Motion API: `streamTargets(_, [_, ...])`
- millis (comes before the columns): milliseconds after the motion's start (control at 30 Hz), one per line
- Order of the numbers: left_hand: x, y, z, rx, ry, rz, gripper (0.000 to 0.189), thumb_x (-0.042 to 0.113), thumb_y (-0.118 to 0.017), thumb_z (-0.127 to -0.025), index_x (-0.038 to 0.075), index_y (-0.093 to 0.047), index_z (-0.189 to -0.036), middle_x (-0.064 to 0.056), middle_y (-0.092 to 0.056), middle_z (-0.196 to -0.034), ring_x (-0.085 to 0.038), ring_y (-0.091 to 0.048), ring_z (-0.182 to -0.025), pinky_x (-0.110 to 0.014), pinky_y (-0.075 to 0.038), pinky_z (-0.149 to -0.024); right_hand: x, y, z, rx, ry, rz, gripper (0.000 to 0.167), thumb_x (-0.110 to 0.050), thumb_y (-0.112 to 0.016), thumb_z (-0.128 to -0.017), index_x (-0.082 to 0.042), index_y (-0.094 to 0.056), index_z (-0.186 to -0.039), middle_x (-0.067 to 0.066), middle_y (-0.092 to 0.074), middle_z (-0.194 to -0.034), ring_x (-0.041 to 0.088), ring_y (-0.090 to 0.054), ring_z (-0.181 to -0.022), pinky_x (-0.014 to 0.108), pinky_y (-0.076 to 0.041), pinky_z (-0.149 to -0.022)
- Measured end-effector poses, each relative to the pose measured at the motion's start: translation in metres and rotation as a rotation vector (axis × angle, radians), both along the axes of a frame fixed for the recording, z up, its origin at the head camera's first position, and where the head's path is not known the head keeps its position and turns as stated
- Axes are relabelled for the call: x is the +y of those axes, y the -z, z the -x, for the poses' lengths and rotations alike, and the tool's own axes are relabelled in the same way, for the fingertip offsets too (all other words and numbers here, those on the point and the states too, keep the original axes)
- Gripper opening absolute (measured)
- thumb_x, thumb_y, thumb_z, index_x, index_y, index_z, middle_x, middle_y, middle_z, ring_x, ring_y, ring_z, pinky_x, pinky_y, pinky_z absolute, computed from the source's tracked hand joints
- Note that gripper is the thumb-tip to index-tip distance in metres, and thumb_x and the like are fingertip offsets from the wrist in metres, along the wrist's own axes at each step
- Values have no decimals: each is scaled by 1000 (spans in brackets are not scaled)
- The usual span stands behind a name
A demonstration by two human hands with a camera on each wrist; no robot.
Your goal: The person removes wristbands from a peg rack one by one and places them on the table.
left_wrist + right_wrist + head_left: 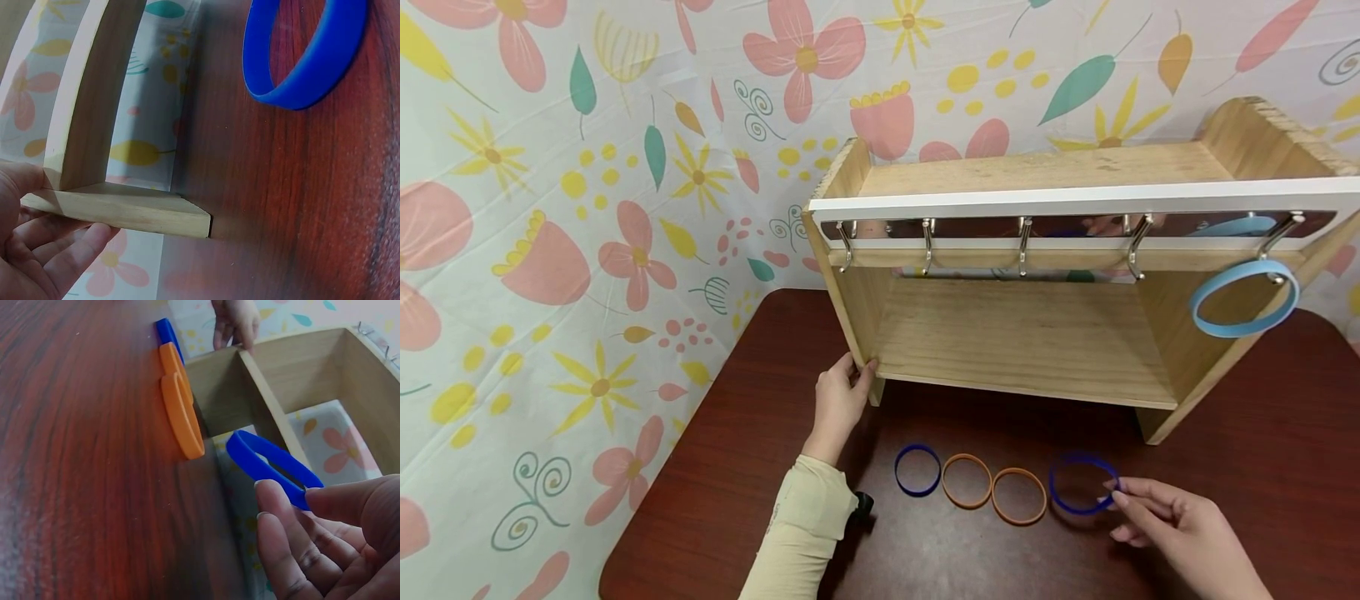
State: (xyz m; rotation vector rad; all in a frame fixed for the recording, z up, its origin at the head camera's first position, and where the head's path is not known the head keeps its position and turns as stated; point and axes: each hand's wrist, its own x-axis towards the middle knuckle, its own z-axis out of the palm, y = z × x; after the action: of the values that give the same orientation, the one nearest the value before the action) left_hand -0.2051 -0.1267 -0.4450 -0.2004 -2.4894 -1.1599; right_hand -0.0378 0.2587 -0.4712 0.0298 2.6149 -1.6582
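Note:
My right hand (1180, 525) pinches a dark blue wristband (1063, 507) between thumb and fingers, at the right end of a row of bands. In the right wrist view that blue wristband (265, 465) stands out in front of the wooden shelf. My left hand (841, 404) grips the lower left corner of the wooden shelf unit (1015, 333), thumb on the front edge. On the table lie another blue wristband (917, 492) and two orange wristbands (967, 504), (1019, 521) side by side. A light blue wristband (1243, 329) hangs from the rightmost hook.
A white rail (1075, 200) with several metal hooks (1024, 246) runs along the shelf's upper front. The dark reddish table (715, 467) lies beneath. Behind and to the left hangs a flower-patterned cloth (580, 275). A small black object (861, 507) shows beside the left sleeve.

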Motion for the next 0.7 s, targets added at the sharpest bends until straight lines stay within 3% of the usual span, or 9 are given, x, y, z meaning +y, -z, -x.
streamTargets(400, [-1, 1, 0, -3, 6, -9, 18, 24, -65, -96, 7, -70, -100, -7, -73, -83, -17, -64, -62, -25, -48, -51, 7, 3, 4, -208, -102, -38, 41, -13, -56, -100, 21, -52, -124, 13, -73, -95, 16, -69, -68, 30, -55, -61])
streamTargets(700, [-1, 1, 0, -7, 11, -17, 18, 24, -65, -96, 7, -69, -99, -9, -72, -82, -21, -62, -59, -25, -46, -49, 11, 11, 4, -187, -185, -73, 38, -12, -56, -100, 21, -54, -120, 5, -73, -83, 13, -66, -62, 29, -55, -58])
